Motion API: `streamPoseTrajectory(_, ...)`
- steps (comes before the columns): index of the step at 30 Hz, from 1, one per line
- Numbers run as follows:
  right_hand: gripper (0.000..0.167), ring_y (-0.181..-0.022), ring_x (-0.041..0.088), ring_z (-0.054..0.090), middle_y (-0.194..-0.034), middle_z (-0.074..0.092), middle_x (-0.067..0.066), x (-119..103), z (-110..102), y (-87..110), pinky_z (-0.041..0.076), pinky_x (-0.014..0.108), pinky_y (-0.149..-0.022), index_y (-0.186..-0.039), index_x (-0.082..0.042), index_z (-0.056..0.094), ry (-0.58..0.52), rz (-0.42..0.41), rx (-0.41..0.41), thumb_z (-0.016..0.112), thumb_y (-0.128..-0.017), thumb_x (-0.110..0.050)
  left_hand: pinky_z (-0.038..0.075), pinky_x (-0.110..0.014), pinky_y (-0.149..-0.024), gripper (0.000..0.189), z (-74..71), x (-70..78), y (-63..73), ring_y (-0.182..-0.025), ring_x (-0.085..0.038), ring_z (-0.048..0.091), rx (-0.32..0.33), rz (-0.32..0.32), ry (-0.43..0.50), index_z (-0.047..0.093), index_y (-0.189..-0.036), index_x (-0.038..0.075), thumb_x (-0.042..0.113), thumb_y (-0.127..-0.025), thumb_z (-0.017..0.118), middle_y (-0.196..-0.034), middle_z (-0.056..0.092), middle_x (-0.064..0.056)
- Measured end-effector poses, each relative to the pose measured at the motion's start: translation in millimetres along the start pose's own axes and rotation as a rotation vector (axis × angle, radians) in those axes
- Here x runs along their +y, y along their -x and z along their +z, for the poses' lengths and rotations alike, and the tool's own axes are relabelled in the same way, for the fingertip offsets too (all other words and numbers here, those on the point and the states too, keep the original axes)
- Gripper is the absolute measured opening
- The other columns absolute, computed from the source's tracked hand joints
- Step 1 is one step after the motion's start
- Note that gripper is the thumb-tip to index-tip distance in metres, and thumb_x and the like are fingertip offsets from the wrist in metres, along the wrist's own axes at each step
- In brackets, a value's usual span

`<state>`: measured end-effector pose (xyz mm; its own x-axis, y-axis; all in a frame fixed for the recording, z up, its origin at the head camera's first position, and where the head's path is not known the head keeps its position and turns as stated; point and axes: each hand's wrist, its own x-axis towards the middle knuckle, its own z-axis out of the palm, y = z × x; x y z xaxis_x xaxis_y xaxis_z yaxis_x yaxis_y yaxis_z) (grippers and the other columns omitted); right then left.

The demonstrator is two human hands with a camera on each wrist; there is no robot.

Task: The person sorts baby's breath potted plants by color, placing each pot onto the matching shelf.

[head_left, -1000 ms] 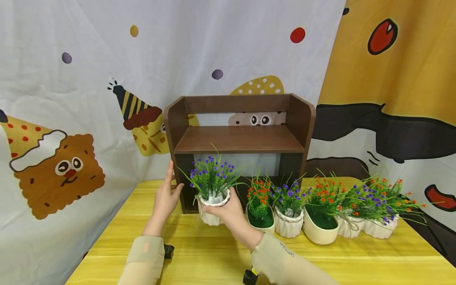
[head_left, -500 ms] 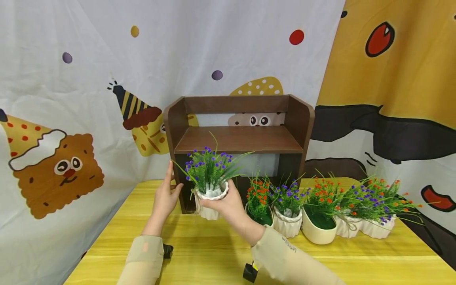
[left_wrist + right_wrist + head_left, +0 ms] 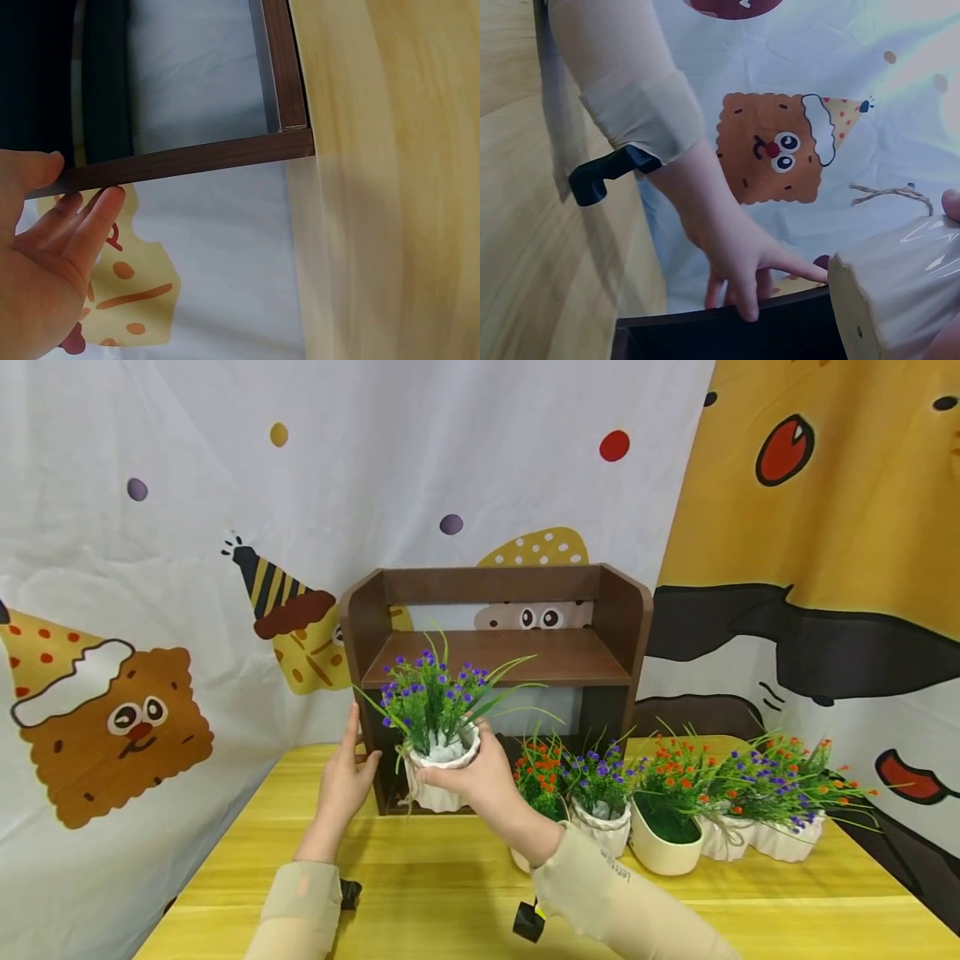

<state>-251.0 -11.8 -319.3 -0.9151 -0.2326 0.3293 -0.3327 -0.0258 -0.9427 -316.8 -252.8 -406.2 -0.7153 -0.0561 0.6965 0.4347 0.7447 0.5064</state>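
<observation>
My right hand (image 3: 491, 777) grips a white ruffled pot of artificial purple flowers (image 3: 438, 752), thumb at the near side of its rim. The pot is held up off the table, in front of the lower opening of a brown wooden desktop shelf (image 3: 495, 656). In the right wrist view the underside of the white pot (image 3: 900, 285) shows, with a twine bow on its side. My left hand (image 3: 345, 785) holds the shelf's left side panel (image 3: 187, 159); in the left wrist view the thumb lies on the inner side and the fingers on the outer.
To the right stands a row of several potted artificial plants, including a red-flowered one (image 3: 540, 785), a purple-flowered one (image 3: 603, 777) and an orange-flowered one in a cream oval pot (image 3: 666, 852). All stand on a yellow wood-grain table (image 3: 420, 893). A printed cloth (image 3: 375, 460) hangs behind.
My right hand has raised the purple-flowered pot and brought it slightly left, closer to the shelf. My left hand keeps its place on the side panel. The head view has shifted slightly.
</observation>
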Motion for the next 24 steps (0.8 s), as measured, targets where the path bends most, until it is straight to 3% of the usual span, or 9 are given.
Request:
streamPoseTrajectory(5, 0.080, -0.107, 0.025, 0.060, -0.123, 0.056, 0.014, -5.7, -0.7, -2.6, 0.053, 0.032, -0.089, -0.134, -0.002, 0.043, -0.006, -0.027, -0.006, 0.088, -0.069, -0.011, 0.056, -0.051, -0.070, 0.099, -0.1, -0.9, 3.3, -0.085, -0.042, 0.067, -0.006, -0.041, 0.009, 0.008, -0.157, 0.030, -0.001, -0.086, 0.069, -0.121, 0.058, -0.033)
streamPoseTrajectory(10, 0.083, -0.105, 0.024, 0.061, -0.123, 0.057, 0.012, -12.9, -2.7, -4.9, 0.054, 0.033, -0.087, -0.137, -0.004, 0.042, 0.011, -0.001, -0.007, 0.088, -0.069, -0.014, 0.057, -0.050, -0.070, 0.098, -0.3, -2.7, 4.5, -0.087, -0.042, 0.067, -0.011, -0.073, 0.015, 0.009, -0.158, 0.027, 0.000, -0.086, 0.070, -0.125, 0.057, -0.031)
streamPoseTrajectory(16, 0.079, -0.103, 0.023, 0.061, -0.120, 0.059, 0.011, -21.8, -6.4, -10.4, 0.054, 0.033, -0.086, -0.134, -0.005, 0.044, -0.010, -0.004, 0.000, 0.088, -0.068, -0.011, 0.057, -0.051, -0.068, 0.101, -0.4, -1.0, 3.0, -0.085, -0.041, 0.068, 0.009, -0.066, 0.025, 0.008, -0.157, 0.031, 0.002, -0.085, 0.071, -0.123, 0.058, -0.030)
streamPoseTrajectory(24, 0.079, -0.103, 0.023, 0.062, -0.120, 0.059, 0.011, -31.4, -12.2, -16.4, 0.054, 0.032, -0.085, -0.134, -0.005, 0.043, -0.020, -0.021, 0.028, 0.087, -0.069, -0.009, 0.057, -0.050, -0.067, 0.097, 1.9, 0.8, 1.5, -0.083, -0.041, 0.068, 0.023, -0.030, 0.013, 0.014, -0.157, 0.024, -0.003, -0.083, 0.070, -0.120, 0.059, -0.032)
